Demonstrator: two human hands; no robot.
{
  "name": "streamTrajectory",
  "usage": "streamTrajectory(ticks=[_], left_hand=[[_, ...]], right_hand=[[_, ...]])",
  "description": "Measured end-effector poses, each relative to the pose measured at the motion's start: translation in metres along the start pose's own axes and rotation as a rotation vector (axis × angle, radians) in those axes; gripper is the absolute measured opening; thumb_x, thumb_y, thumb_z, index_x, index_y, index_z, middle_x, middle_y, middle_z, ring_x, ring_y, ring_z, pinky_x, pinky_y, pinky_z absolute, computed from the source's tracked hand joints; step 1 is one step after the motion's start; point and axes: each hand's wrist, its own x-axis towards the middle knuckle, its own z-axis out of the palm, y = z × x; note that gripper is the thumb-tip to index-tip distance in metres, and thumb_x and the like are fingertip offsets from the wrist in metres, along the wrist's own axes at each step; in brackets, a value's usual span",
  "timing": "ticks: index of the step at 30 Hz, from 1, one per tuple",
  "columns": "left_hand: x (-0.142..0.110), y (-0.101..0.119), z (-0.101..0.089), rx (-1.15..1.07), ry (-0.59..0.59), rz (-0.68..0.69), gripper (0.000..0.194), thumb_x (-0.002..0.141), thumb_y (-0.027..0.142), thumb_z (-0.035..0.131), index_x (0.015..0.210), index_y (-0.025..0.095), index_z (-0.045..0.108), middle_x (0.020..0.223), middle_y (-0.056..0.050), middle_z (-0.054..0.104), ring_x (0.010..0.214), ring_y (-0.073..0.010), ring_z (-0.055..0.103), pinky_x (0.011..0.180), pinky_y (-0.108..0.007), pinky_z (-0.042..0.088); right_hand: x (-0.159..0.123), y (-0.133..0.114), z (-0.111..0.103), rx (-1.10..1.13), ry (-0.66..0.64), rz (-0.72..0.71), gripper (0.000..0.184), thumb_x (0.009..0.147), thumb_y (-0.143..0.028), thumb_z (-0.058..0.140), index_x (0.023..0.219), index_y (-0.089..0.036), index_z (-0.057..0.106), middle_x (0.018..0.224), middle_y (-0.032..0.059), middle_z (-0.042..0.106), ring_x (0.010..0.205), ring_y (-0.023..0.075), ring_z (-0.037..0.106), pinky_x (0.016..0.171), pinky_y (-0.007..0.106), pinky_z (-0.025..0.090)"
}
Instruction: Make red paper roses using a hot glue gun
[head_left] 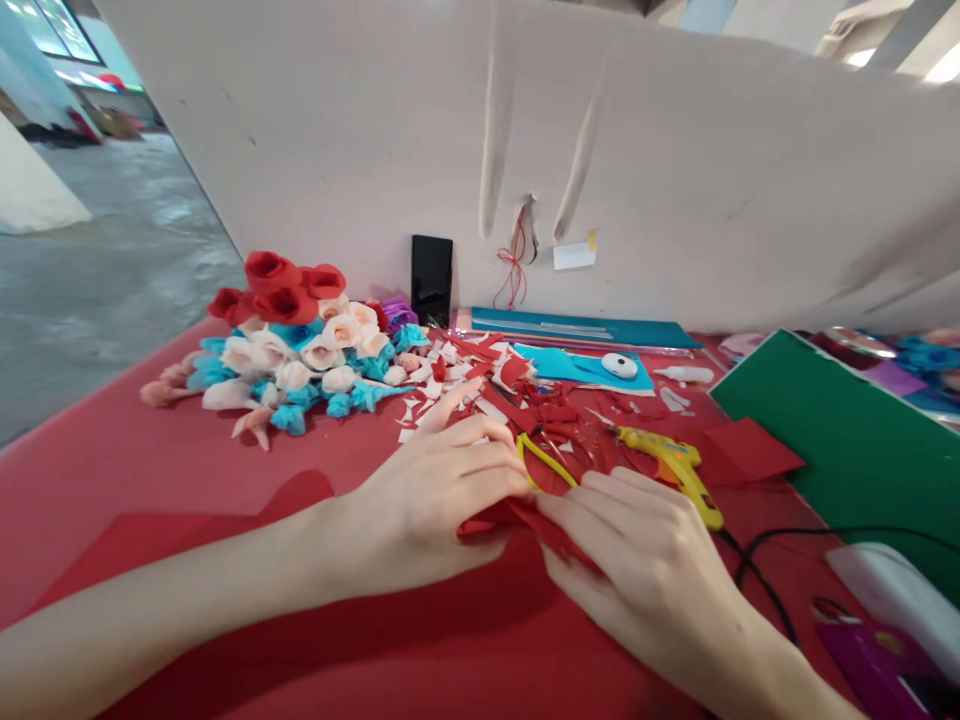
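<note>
My left hand (431,495) and my right hand (637,560) meet at the middle of the red table (112,460). Both pinch a small piece of red paper (517,515) between their fingertips, folding it low over the table. Yellow-handled scissors (544,462) lie just beyond my fingers among red paper scraps (547,410). A yellow glue gun (675,465) rests right behind my right hand, its black cord (772,580) trailing toward me.
A heap of red, cream and blue paper roses (300,345) lies at the left back. A black phone (432,278) leans on the cardboard wall (675,150). Blue sheets (585,330), a green sheet (847,440), a white device (892,590) and a purple item (877,665) lie right.
</note>
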Motion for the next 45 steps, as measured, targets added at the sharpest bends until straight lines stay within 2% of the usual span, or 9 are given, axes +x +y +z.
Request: streamTrajectory(ticks=[6, 17, 24, 28, 31, 35, 37, 41, 45], left_hand=[[0.0, 0.001, -0.004, 0.008, 0.001, 0.001, 0.011, 0.076, 0.015, 0.056, 0.087, 0.018, 0.057, 0.083, 0.0, 0.065, 0.089, -0.0145, 0.055, 0.108, -0.046, 0.016], [-0.001, 0.004, -0.003, 0.191, 0.138, 0.194, 0.017, 0.076, 0.007, 0.057, 0.084, 0.023, 0.057, 0.075, 0.003, 0.064, 0.086, -0.0148, 0.055, 0.107, -0.052, 0.017], [-0.003, 0.003, -0.005, 0.214, 0.172, 0.216, 0.013, 0.073, 0.01, 0.063, 0.084, 0.016, 0.059, 0.078, 0.003, 0.066, 0.09, -0.0143, 0.054, 0.111, -0.047, 0.016], [-0.003, 0.003, -0.006, 0.22, 0.206, 0.194, 0.014, 0.072, 0.011, 0.065, 0.084, 0.016, 0.06, 0.079, 0.004, 0.068, 0.089, -0.0141, 0.055, 0.112, -0.049, 0.014], [-0.001, 0.003, -0.007, 0.231, 0.211, 0.186, 0.011, 0.072, 0.01, 0.064, 0.08, 0.016, 0.061, 0.076, 0.004, 0.067, 0.086, -0.0136, 0.057, 0.111, -0.048, 0.018], [0.002, 0.003, -0.007, 0.256, 0.208, 0.183, 0.011, 0.072, 0.01, 0.065, 0.081, 0.015, 0.06, 0.074, 0.003, 0.067, 0.084, -0.0143, 0.058, 0.108, -0.049, 0.024], [0.002, 0.002, -0.006, 0.258, 0.202, 0.175, 0.012, 0.072, 0.012, 0.065, 0.082, 0.016, 0.06, 0.075, 0.003, 0.066, 0.084, -0.0145, 0.058, 0.107, -0.049, 0.027], [-0.001, -0.001, -0.001, 0.262, 0.19, 0.144, 0.01, 0.075, 0.014, 0.062, 0.084, 0.018, 0.059, 0.076, 0.003, 0.066, 0.086, -0.0141, 0.058, 0.107, -0.049, 0.027], [-0.002, -0.004, 0.002, 0.276, 0.181, 0.128, 0.009, 0.077, 0.017, 0.061, 0.086, 0.018, 0.059, 0.076, 0.002, 0.066, 0.087, -0.0145, 0.058, 0.107, -0.051, 0.025]], right_hand=[[0.002, 0.004, -0.008, 0.201, -0.015, 0.118, 0.011, 0.075, -0.013, 0.053, 0.082, -0.016, 0.061, 0.079, 0.0029, 0.066, 0.068, 0.0153, 0.059, 0.06, 0.026, 0.043], [0.008, 0.007, -0.009, 0.506, -0.148, 0.526, 0.014, 0.08, -0.017, 0.049, 0.071, -0.02, 0.058, 0.056, -0.0041, 0.056, 0.065, 0.0114, 0.06, 0.052, 0.017, 0.042], [0.01, 0.006, -0.023, 0.42, -0.001, 0.534, 0.01, 0.078, -0.019, 0.053, 0.078, -0.023, 0.062, 0.065, -0.0059, 0.064, 0.06, 0.0094, 0.06, 0.053, 0.016, 0.044], [-0.008, 0.036, -0.033, 0.064, 0.181, 0.637, 0.013, 0.08, -0.031, 0.051, 0.083, -0.023, 0.061, 0.078, -0.0015, 0.066, 0.068, 0.014, 0.06, 0.06, 0.022, 0.045], [-0.041, 0.078, -0.024, -0.227, -0.024, 0.778, 0.023, 0.08, -0.031, 0.048, 0.095, -0.017, 0.058, 0.091, 0.0079, 0.062, 0.085, 0.0234, 0.057, 0.074, 0.034, 0.044], [-0.094, 0.129, 0.007, -0.203, -0.217, 0.924, 0.013, 0.077, -0.022, 0.056, 0.068, -0.012, 0.058, 0.075, 0.0106, 0.059, 0.075, 0.0217, 0.056, 0.073, 0.037, 0.045], [-0.113, 0.143, 0.022, -0.16, -0.266, 0.988, 0.016, 0.083, -0.028, 0.054, 0.078, -0.013, 0.058, 0.078, 0.0033, 0.059, 0.072, 0.014, 0.056, 0.07, 0.033, 0.047], [-0.127, 0.153, 0.037, -0.091, -0.193, 1.097, 0.022, 0.086, -0.031, 0.051, 0.098, -0.013, 0.055, 0.097, 0.0052, 0.058, 0.084, 0.0156, 0.057, 0.073, 0.035, 0.048], [-0.124, 0.146, 0.031, 0.051, -0.041, 1.172, 0.022, 0.086, -0.031, 0.051, 0.098, -0.012, 0.054, 0.091, 0.0046, 0.058, 0.079, 0.0149, 0.057, 0.07, 0.033, 0.049]])
